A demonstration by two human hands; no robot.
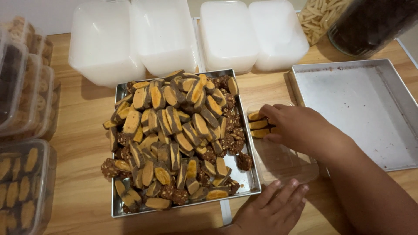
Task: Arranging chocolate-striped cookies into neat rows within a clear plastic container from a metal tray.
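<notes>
Stacked white tubs (165, 39) crowd behind the cookie-heaped metal tray (116, 204). The right hand (298, 128) grasps cookies (257, 125) inside the clear container (283, 165); the left hand (272, 209) lies flat, released, on the surface (82, 148).

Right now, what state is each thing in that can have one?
Cookie tray: heaped full.
Clear container: open, few cookies inside.
Right hand: inside container, on cookies.
Left hand: flat on table, empty.
Second tray: empty.
White tubs: upside down.

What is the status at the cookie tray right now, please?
Right hand setting cookies in clear container. Left hand flat on table, beside it. Heaped cookie tray close alongside.
</notes>
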